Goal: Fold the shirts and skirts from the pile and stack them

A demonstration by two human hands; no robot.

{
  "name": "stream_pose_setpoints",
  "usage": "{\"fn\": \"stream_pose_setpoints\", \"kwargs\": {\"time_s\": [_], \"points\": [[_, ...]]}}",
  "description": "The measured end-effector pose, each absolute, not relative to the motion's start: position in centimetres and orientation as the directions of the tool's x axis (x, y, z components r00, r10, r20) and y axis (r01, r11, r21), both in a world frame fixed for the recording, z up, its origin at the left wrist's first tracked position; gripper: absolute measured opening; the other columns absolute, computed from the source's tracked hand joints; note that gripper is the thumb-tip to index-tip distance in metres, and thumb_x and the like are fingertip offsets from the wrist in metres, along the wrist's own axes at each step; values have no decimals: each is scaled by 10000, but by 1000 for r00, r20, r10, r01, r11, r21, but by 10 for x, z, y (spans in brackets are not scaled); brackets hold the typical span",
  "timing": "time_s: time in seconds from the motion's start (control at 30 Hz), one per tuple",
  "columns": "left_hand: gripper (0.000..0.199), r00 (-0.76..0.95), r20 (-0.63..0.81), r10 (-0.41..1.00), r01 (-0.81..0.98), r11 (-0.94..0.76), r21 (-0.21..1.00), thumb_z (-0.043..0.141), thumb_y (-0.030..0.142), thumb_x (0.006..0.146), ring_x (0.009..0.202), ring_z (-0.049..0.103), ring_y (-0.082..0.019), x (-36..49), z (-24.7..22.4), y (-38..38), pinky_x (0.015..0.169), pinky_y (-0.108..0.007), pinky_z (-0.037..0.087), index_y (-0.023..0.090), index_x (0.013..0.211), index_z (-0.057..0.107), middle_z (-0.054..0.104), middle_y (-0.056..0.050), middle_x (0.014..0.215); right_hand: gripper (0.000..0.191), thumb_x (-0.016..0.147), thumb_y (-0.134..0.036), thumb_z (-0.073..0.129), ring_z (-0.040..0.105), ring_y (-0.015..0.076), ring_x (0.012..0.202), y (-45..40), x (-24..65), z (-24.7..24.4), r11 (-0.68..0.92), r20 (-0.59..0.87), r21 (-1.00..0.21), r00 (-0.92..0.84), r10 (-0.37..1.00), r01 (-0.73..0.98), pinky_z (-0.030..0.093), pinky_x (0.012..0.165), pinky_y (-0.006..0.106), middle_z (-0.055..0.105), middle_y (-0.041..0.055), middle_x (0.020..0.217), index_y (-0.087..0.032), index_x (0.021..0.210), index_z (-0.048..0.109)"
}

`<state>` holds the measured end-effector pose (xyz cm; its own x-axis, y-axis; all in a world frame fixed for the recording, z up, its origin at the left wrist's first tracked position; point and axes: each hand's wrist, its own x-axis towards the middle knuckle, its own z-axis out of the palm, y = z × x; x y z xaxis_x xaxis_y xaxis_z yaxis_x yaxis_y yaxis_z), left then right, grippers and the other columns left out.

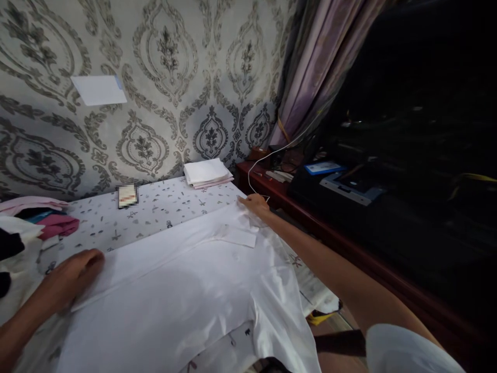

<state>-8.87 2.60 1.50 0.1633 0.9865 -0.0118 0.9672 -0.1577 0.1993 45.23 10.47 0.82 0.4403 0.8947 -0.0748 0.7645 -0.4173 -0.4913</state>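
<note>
A white shirt (163,300) lies spread across a table covered with a patterned white cloth (166,207). At the shirt's left end, my left hand (83,267) has its fingers curled onto the far edge of the fabric; motion blurs it slightly. My right hand (254,204) is closed on the shirt's far right corner, with its forefinger pointing left along the edge. Between the hands, the far side of the shirt runs in a long straight edge. A sleeve hangs in loose folds at the near right.
A stack of folded white and pink cloth (208,172) sits at the back. Rumpled clothes (58,225) lie at the left, near a small blurred-out item (128,196). On the right, a dark red desk (267,184) holds a white cable (250,173) and a large dark screen.
</note>
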Motion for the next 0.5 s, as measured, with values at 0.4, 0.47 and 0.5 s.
{"fn": "stream_pose_setpoints", "kwargs": {"time_s": [0.4,0.47,0.5], "points": [[486,164,55,985,965,-172,196,310,492,908,966,609,-290,-83,-5,54,889,-410,469,164,1050,640,685,-130,1003,101,784,-238,642,649,229,904,82,457,10,-415,-35,-381,436,899,826,410,670,265,719,79,946,-202,851,709],[481,142,33,989,967,-146,210,323,519,899,933,616,-286,-81,-1,52,843,-391,471,171,1029,629,695,-114,943,157,833,-272,616,640,230,963,83,454,9,-387,12,-369,421,907,845,423,715,268,716,73,997,-222,960,693],[477,124,23,992,969,-126,212,322,528,899,915,621,-281,-80,1,52,815,-378,472,178,1017,624,699,-103,918,176,862,-308,600,635,227,985,84,453,9,-374,31,-366,413,910,852,428,732,269,714,70,1014,-230,996,683]]}}
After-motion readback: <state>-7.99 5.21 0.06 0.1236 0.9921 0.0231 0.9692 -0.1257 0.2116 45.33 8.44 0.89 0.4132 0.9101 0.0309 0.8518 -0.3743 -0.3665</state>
